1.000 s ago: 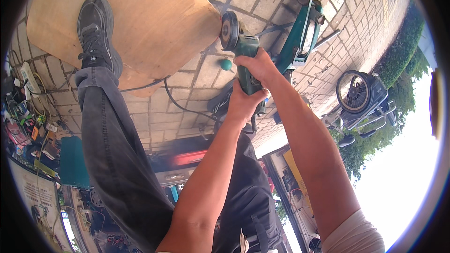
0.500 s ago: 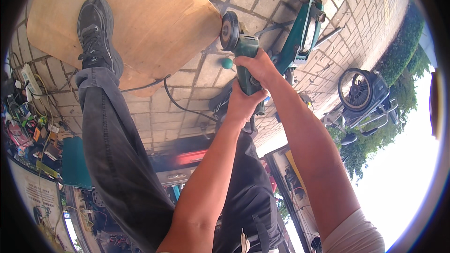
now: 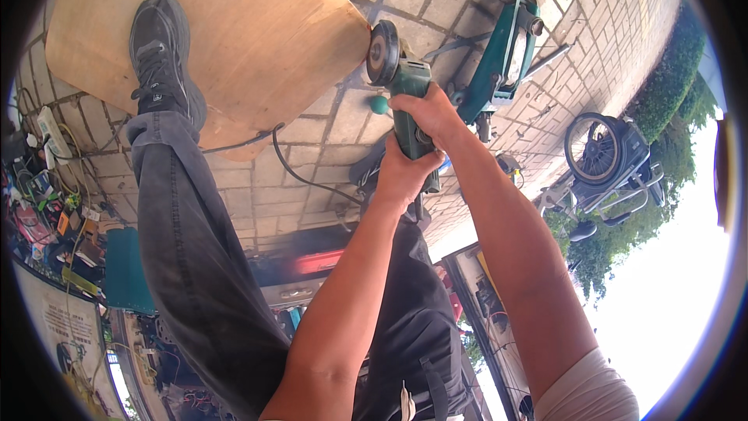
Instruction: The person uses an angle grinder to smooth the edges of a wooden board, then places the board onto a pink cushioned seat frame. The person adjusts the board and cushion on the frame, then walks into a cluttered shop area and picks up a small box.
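Hands, left hand [image 3: 401,175] and right hand [image 3: 431,113], squeeze the green angle grinder [image 3: 405,97], its disc [image 3: 382,52] at the wooden board [image 3: 234,31] edge; next, steady pushing.

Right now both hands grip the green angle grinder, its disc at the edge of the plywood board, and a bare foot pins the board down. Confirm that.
Not quite. The foot on the plywood board wears a dark laced shoe; it is not bare. The rest holds: the left hand and right hand both grip the green angle grinder, whose disc sits at the board's edge. The head view shows this.
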A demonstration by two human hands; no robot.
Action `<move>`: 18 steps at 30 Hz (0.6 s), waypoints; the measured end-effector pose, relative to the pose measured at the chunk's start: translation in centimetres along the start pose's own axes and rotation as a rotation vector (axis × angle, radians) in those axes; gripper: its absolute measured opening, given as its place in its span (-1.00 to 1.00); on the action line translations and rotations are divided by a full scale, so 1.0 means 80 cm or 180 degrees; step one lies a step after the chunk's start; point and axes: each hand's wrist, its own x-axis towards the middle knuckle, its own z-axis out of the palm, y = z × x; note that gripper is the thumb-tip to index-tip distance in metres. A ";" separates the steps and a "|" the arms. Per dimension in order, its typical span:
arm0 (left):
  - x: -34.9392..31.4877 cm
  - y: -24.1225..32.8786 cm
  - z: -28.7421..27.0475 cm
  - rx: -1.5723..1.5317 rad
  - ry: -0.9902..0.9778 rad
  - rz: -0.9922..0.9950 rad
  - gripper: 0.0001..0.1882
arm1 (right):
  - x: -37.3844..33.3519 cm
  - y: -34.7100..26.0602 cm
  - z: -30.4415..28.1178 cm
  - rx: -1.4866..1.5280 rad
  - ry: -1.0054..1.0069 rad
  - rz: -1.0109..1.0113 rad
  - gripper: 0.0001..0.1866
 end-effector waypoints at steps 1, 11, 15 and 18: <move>-0.001 -0.001 -0.001 0.0021 -0.0005 0.0017 -0.39 | -0.002 0.001 0.001 0.0006 0.0043 -0.0002 -0.51; 0.001 -0.005 -0.009 0.0223 0.0040 -0.0018 -0.37 | 0.002 0.010 0.002 0.0081 -0.0189 0.0013 -0.46; -0.007 -0.016 -0.011 0.0017 0.0010 -0.0270 -0.35 | -0.001 0.027 0.011 0.0005 -0.0111 0.0117 -0.45; -0.018 -0.029 -0.019 0.0462 0.0099 -0.0248 -0.33 | -0.006 0.050 0.015 -0.0011 -0.0057 0.0041 -0.41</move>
